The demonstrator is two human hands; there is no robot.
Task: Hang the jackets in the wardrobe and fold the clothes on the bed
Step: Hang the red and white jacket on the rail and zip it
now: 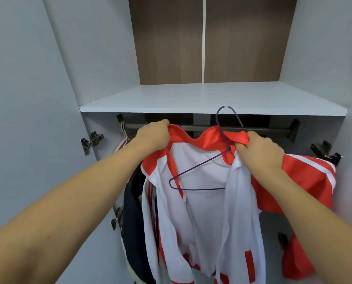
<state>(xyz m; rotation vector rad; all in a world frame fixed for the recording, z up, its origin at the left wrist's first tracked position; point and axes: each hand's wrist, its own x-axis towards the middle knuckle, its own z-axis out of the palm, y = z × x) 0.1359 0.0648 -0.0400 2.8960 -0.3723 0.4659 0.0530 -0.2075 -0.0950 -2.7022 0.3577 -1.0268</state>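
A red and white track jacket [201, 212] hangs open in front of the wardrobe, held up by its collar. My left hand [153, 136] grips the left end of the red collar. At the right end, my right hand [259, 149] grips the collar and the jacket's front edge. A purple wire hanger [199, 177] sits inside the jacket, its left shoulder showing against the white lining. Its hook [226, 113] rises in front of the shelf edge, above and short of the wardrobe rail [212, 127].
A white shelf [212, 99] spans the wardrobe just above the rail. A dark jacket [134, 222] hangs at the left, with pale hangers [123, 134] on the rail's left end. Door hinges [91, 140] stick out on both sides. The open doors flank me.
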